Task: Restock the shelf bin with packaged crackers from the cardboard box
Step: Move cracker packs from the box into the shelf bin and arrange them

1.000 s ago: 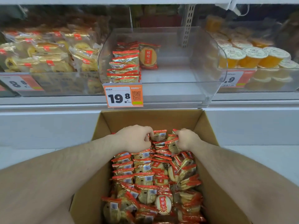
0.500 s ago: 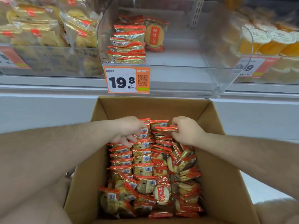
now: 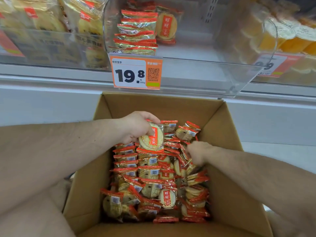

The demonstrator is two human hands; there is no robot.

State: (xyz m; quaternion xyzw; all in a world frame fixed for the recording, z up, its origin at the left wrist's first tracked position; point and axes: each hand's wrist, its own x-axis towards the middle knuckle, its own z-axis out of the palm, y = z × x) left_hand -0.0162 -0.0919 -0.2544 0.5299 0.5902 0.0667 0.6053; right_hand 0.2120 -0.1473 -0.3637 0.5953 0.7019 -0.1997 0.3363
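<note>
An open cardboard box [image 3: 224,144] below the shelf is packed with several red-and-gold cracker packets [image 3: 148,171]. My left hand [image 3: 136,128] grips a stack of packets, the front one [image 3: 151,138] showing its round cracker, lifted a little above the box's far rows. My right hand [image 3: 198,153] is down among the packets on the right side, its fingers curled into them. Above stands the clear shelf bin [image 3: 196,74], holding a small pile of the same packets [image 3: 136,33] at its left, the rest of its floor bare.
An orange price tag reading 19.8 [image 3: 136,73] hangs on the bin's front. Left of the bin sit bagged yellow pastries [image 3: 42,19]; to the right are orange jelly cups [image 3: 294,38]. The white shelf ledge [image 3: 42,79] runs between box and bin.
My left hand has pulled a stack of packets up out of the far rows. My right hand has moved down and right into the packets. The camera has tilted closer to the box.
</note>
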